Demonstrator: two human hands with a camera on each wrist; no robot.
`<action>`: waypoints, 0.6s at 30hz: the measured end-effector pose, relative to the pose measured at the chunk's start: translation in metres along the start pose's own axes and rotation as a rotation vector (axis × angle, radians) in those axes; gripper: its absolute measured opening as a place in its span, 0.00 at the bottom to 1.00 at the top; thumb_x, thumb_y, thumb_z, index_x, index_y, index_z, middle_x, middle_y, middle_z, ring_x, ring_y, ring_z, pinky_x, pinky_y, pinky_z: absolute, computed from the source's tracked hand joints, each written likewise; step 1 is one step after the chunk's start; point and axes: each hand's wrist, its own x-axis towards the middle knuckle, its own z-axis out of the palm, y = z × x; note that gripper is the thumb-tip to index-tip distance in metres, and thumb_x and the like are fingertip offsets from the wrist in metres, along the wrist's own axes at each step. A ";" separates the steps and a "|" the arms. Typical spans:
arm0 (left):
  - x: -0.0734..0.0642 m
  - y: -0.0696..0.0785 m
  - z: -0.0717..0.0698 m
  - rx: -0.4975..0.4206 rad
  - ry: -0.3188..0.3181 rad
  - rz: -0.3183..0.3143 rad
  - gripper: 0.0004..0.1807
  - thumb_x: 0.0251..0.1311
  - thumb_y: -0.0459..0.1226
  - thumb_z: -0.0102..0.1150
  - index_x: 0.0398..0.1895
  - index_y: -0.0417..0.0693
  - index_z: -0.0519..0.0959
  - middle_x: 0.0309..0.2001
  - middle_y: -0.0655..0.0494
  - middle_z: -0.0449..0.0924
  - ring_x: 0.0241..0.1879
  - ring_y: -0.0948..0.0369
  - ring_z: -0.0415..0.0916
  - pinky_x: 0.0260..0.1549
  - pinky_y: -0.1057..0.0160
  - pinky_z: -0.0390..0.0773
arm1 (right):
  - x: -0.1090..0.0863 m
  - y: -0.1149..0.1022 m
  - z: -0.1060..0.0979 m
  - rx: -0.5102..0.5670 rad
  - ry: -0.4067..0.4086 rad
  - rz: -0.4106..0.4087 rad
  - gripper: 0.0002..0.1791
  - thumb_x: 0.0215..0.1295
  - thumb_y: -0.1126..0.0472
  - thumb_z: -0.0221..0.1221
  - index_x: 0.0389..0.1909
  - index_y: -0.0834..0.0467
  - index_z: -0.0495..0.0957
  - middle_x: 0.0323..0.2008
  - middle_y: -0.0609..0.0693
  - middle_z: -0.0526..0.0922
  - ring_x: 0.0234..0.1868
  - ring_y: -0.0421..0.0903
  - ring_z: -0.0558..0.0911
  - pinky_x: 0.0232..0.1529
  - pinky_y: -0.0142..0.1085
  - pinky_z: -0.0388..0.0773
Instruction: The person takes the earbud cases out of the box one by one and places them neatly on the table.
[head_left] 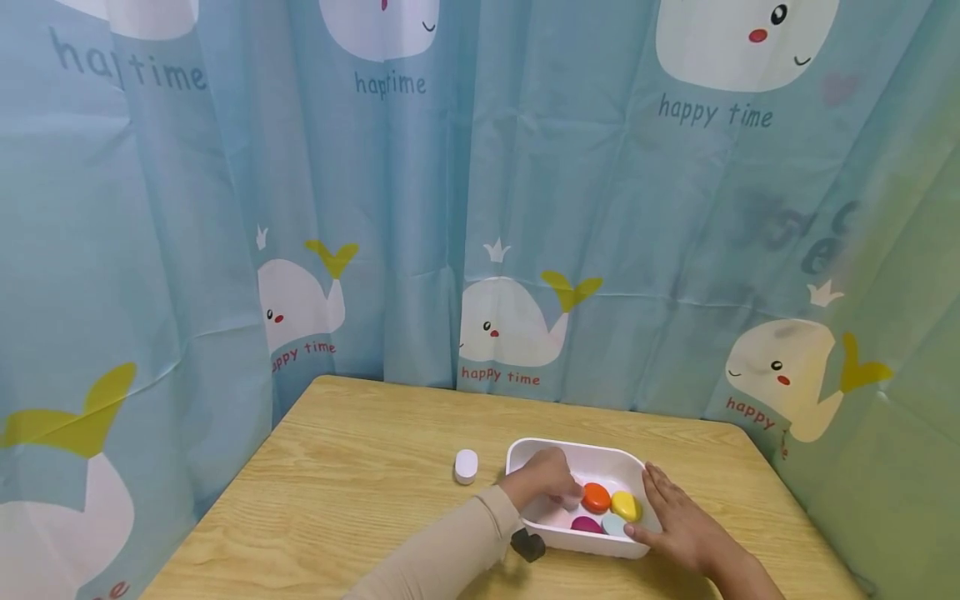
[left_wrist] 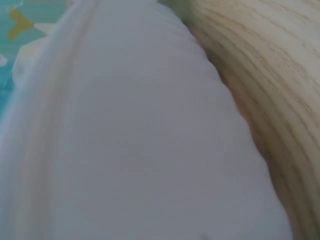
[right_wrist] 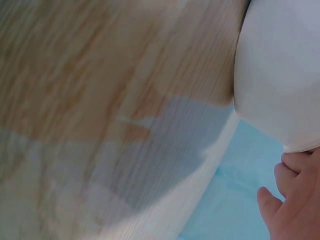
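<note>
A white plastic tub (head_left: 570, 546) stands on the wooden table. My left hand (head_left: 551, 475) reaches over its left side with the fingers bent down inside, beside a pale pink piece (head_left: 557, 517); whether they pinch something I cannot tell. Right of those fingers lie an orange rounded piece (head_left: 596, 497) and a yellow one (head_left: 626, 506). Nearer me in the tub are a magenta piece (head_left: 587, 525) and a pale blue one (head_left: 614, 525). My right hand (head_left: 686, 525) rests on the tub's right end, fingers extended along the rim, thumb at the near corner. The tub's wall (left_wrist: 150, 125) fills the left wrist view.
Left of the tub, a small white rounded block (head_left: 466, 467) sits on the table (head_left: 360, 467). A dark device (head_left: 528, 545) at my left wrist overlaps the tub's near wall. A blue curtain (head_left: 420, 208) with whale prints hangs behind the table and along both sides.
</note>
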 end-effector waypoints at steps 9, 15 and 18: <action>0.002 -0.005 -0.005 -0.134 0.023 0.015 0.14 0.42 0.44 0.68 0.16 0.46 0.74 0.14 0.56 0.72 0.16 0.60 0.72 0.16 0.68 0.66 | 0.000 -0.002 -0.001 0.009 -0.004 0.001 0.50 0.54 0.31 0.46 0.66 0.63 0.47 0.68 0.59 0.44 0.65 0.60 0.47 0.58 0.60 0.46; 0.002 -0.007 -0.009 -0.221 0.069 0.005 0.14 0.40 0.45 0.70 0.19 0.47 0.75 0.16 0.57 0.72 0.15 0.61 0.72 0.16 0.67 0.69 | -0.001 -0.003 -0.002 0.015 0.019 -0.011 0.50 0.54 0.31 0.47 0.66 0.65 0.49 0.67 0.59 0.45 0.65 0.60 0.48 0.58 0.59 0.47; 0.002 -0.009 -0.010 -0.245 0.096 0.000 0.15 0.39 0.45 0.70 0.19 0.48 0.75 0.16 0.58 0.72 0.14 0.63 0.72 0.16 0.67 0.69 | -0.001 -0.003 -0.002 0.011 0.016 -0.008 0.50 0.54 0.31 0.47 0.66 0.65 0.49 0.67 0.59 0.45 0.65 0.60 0.48 0.58 0.59 0.47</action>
